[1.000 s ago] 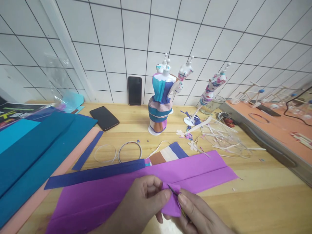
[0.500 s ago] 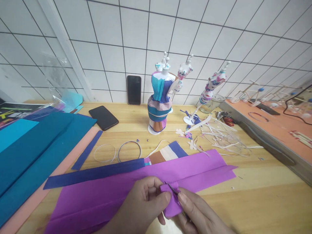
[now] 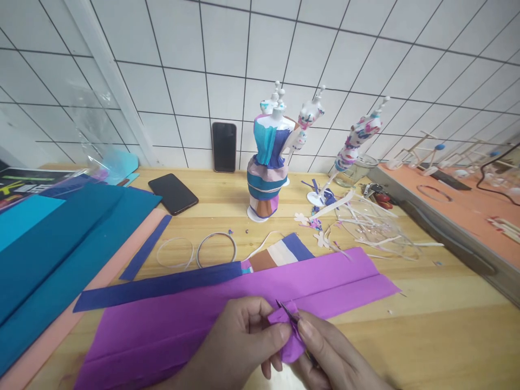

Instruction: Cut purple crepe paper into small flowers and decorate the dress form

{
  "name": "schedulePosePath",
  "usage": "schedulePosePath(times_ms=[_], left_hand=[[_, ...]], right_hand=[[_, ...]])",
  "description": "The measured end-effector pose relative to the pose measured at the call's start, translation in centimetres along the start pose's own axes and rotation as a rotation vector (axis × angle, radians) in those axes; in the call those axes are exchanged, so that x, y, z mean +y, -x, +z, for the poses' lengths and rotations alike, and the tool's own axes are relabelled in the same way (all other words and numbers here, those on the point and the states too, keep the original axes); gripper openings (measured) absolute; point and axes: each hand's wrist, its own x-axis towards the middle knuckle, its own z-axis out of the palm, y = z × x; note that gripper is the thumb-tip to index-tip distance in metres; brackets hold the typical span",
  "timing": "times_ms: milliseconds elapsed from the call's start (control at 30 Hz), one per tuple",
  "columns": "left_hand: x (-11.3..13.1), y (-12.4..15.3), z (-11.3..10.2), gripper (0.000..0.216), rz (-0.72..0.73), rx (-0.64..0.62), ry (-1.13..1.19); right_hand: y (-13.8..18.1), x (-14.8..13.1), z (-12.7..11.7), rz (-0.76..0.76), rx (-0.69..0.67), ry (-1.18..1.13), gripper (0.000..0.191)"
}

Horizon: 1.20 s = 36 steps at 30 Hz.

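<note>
The left hand (image 3: 246, 341) pinches a small purple piece (image 3: 293, 351) while the right hand (image 3: 329, 346) grips a dark pointed tool (image 3: 289, 313) against it above the tabletop (image 3: 426, 336).

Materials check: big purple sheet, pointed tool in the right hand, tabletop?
Purple sheet: matte, thin; probably crepe paper or fabric, given the soft fold lines.
Pointed tool: likely metal, dark finish; slim with a sharp-looking tip. The right hand hides much of it.
Tabletop: pale wood or wood-look laminate, smooth-looking; grain bands visible.
</note>
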Motion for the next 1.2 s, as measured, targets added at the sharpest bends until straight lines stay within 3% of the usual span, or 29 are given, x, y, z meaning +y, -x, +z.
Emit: schedulePosePath(times_ms=[133, 467, 567, 733, 933, 1200], left_hand=[[-0.5, -0.1, -0.3, 0.029, 0.013, -0.031, 0.02], [-0.4, -0.1, -0.6, 0.029, 0.012, -0.02, 0.058], [-0.1, -0.1, -0.3, 0.032, -0.004, -0.026, 0.053], [-0.2, -0.2, -0.1, 0.036, -0.02, -0.027, 0.049], [-0.4, -0.2, -0.1, 0.038, -0.01, -0.028, 0.055], [-1.1, -0.4, -0.2, 0.038, -0.019, -0.033, 0.114]], right_hand=[[-0.3, -0.7, 0.1, 0.052, 0.015, -0.058, 0.037], [-0.7, -1.2, 1.4, 0.184, 0.062, -0.311, 0.054], [-0.8, -1.2, 1.1, 0.161, 0.026, -0.286, 0.059], [-0.8, -1.7, 0.5, 0.162, 0.0, -0.255, 0.046], [-0.8, -2.0, 0.6, 0.147, -0.007, -0.218, 0.049], [-0.4, -0.3, 0.5, 0.043, 0.035, -0.083, 0.043]])
